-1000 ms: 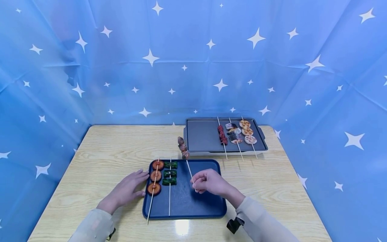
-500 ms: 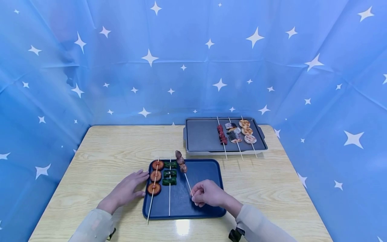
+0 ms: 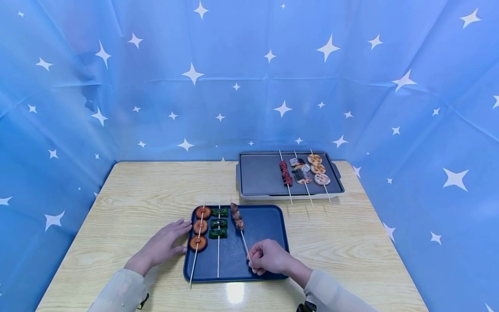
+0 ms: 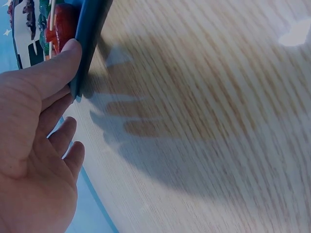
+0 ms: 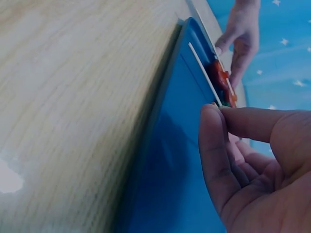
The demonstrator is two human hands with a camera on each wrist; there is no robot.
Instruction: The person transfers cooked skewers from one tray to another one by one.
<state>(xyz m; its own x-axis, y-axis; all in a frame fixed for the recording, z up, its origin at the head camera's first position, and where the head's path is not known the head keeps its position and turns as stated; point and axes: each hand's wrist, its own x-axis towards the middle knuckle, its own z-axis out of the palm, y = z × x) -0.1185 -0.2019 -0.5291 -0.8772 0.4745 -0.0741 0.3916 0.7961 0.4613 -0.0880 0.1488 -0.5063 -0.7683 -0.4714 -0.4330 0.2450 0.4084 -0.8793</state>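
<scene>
My right hand pinches the lower stick of a brown meat skewer between thumb and fingertips. Its meat end lies over the far rim of the dark blue tray, right of a green pepper skewer. Leftmost in the tray is a skewer of orange-brown round slices, its stick crossing the near rim. With fingers extended, my left hand rests against the tray's left edge; in the left wrist view the thumb touches the rim. Whether the meat rests on the tray floor I cannot tell.
A grey griddle plate on a white base stands at the table's back right. It bears a red meat skewer, a fish skewer and a lotus root skewer. A blue starry curtain surrounds the wooden table.
My right hand has brought the meat skewer nearer and lower, from beyond the tray's far edge to over the tray, its tip shifting slightly right lately. My left hand has stayed still.
</scene>
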